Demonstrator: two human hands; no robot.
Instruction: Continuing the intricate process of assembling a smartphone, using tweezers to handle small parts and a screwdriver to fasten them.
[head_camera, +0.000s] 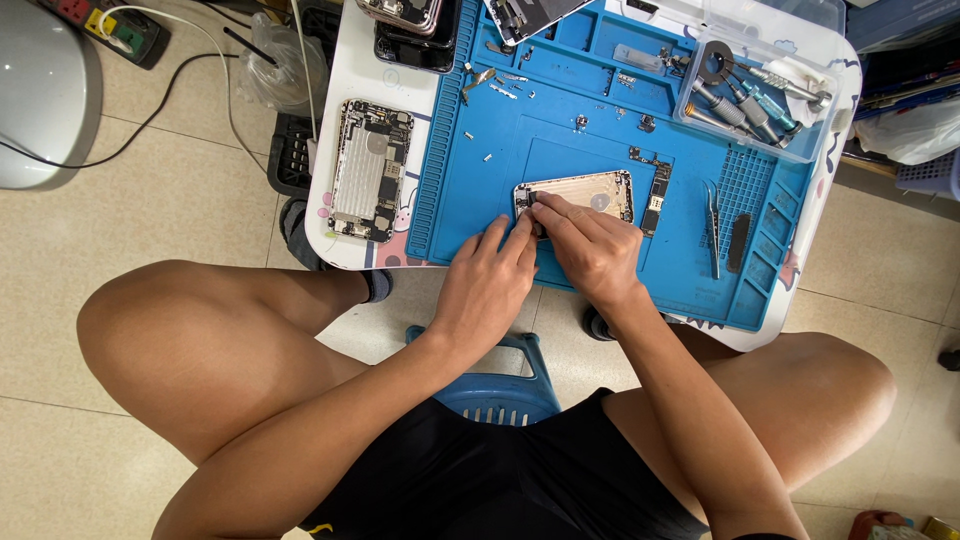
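An opened gold phone housing lies flat on the blue repair mat. My left hand rests at the mat's near edge, its fingers touching the housing's left end. My right hand covers the housing's near side, with its fingertips pinched at that same left end; anything between them is too small to see. A dark circuit board lies just right of the housing.
Tweezers and a black pry tool lie on the mat's right side. A clear tray of screwdrivers sits at the back right. Another opened phone lies on the white table left of the mat. Small screws dot the mat.
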